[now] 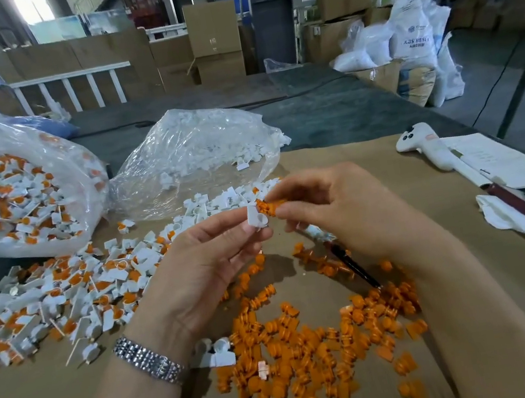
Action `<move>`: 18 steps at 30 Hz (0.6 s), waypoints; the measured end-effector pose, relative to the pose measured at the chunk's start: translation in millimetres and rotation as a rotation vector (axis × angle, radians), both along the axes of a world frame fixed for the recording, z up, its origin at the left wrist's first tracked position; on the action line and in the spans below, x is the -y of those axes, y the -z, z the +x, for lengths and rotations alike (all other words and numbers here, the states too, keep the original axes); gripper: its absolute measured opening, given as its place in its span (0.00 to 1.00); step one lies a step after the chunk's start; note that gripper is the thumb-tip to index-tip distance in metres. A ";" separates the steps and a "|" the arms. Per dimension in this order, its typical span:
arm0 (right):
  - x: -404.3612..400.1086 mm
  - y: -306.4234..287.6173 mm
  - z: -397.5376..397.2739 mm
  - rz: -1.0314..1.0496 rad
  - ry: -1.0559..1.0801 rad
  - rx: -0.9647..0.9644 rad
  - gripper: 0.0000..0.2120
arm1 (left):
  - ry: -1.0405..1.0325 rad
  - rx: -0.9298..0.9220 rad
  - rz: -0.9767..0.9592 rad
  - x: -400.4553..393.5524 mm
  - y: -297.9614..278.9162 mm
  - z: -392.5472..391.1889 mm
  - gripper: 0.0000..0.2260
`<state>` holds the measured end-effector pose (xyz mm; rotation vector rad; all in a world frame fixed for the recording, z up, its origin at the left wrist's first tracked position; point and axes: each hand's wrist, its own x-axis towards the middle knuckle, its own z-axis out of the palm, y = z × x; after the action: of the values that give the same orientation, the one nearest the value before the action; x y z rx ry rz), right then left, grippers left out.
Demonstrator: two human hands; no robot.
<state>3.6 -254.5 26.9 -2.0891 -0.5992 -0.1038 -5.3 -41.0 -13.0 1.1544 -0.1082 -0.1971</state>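
Item in hand: a white housing [256, 219] is pinched between thumb and fingertips of the left hand [202, 264], raised above the cardboard sheet [386, 160] at mid-scene. Just to its right, an orange plug [267, 206] is gripped in the curled fingers of the right hand [335, 207]. The plug is touching the housing's upper edge and is judged not yet pressed home. Finished stock: a loose heap of fitted pieces [61, 295], white with orange showing, is spread at the left. More of the same are held in a clear bag [11, 202] at the far left. Unfinished stock: a heap of orange plugs [313, 346] is laid near, between the forearms. Loose white housings [220, 202] are scattered just beyond the hands, spilling from a second clear bag [197, 150] that is well filled. Progress is judged as well under way but far from complete, since many plugs and housings are left to join. Sundries: a dark pen [352, 263] is lying under the right hand. A white handheld device [425, 143], papers [505, 161] and a white cloth [514, 219] are placed at the right. A metal watch [149, 360] is worn on the left wrist.
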 end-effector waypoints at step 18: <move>-16.0 3.9 -6.5 0.013 0.083 0.068 0.03 | -0.261 0.340 0.413 11.5 -9.2 -16.6 0.06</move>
<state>-2.9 -238.5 23.1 -2.1053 -0.5506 -0.2265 -22.0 -52.5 -3.8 1.5937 -0.2220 0.2208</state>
